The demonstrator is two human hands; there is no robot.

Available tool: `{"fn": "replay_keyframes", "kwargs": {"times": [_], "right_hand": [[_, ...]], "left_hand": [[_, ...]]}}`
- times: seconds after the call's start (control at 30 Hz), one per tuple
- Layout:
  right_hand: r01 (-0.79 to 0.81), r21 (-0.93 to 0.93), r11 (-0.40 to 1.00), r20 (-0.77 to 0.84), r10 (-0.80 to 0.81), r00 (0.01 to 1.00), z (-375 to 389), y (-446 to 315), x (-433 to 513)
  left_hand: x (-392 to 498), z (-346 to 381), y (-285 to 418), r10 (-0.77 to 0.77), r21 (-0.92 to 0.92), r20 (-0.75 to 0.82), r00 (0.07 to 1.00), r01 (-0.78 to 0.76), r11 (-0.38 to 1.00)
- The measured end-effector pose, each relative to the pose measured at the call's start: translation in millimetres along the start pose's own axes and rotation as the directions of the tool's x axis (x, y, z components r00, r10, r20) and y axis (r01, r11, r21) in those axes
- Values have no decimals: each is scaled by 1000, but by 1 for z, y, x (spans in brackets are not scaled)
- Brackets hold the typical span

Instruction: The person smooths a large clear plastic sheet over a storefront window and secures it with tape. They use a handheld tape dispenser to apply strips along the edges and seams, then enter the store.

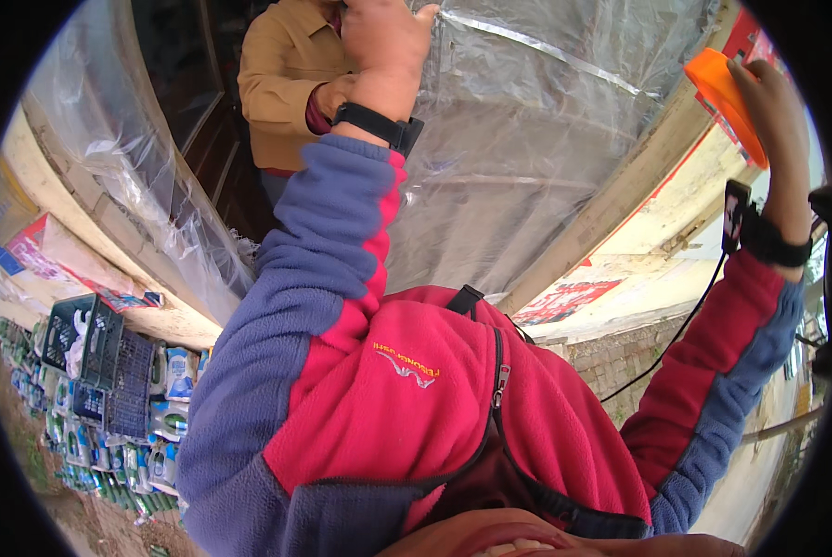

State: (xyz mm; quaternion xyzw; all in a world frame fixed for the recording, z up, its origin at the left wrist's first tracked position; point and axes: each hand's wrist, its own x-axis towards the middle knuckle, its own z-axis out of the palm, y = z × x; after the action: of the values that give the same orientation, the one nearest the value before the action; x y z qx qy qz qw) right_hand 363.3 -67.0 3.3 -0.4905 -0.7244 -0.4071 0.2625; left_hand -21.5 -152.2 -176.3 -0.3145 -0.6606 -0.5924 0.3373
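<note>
My left hand (386, 38) is raised at the top, its thumb apart and its fingers partly cut off by the picture's edge. By that thumb begins a shiny strip (548, 47), which looks like clear tape and runs rightward over clear plastic sheeting (527, 125). At the upper right, my right hand (771, 104) grips an orange ring (725, 104), possibly a tape roll's core. Whether the strip joins the ring cannot be made out. Each of my wrists wears a dark strap.
A person in a tan jacket (283, 83) stands behind my left forearm in a dark doorway (186, 76). Bottle packs (169, 418) and plastic crates (85, 341) sit at lower left. A black cable (673, 344) runs from the device (734, 216) at my right wrist.
</note>
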Motion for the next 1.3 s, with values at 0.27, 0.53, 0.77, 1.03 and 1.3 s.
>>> {"fn": "replay_keyframes", "kwargs": {"times": [0.27,0.53,0.77,1.03,1.3], "right_hand": [[-7,282,959,-67,27,997,88,41,-63],[-198,346,917,54,191,980,123,15,-121],[-240,530,813,122,207,971,144,1,-134],[-146,633,760,31,164,986,154,-7,-135],[-80,757,648,20,100,995,171,-13,-136]], "left_hand": [[-24,43,-13,435,249,-134,890,-395,884],[-40,81,-14,391,279,130,911,-412,867],[-29,108,-22,781,483,-46,623,-671,563],[-66,106,-13,717,-175,352,601,-711,681],[-67,95,-18,604,-8,346,718,-642,767]]}}
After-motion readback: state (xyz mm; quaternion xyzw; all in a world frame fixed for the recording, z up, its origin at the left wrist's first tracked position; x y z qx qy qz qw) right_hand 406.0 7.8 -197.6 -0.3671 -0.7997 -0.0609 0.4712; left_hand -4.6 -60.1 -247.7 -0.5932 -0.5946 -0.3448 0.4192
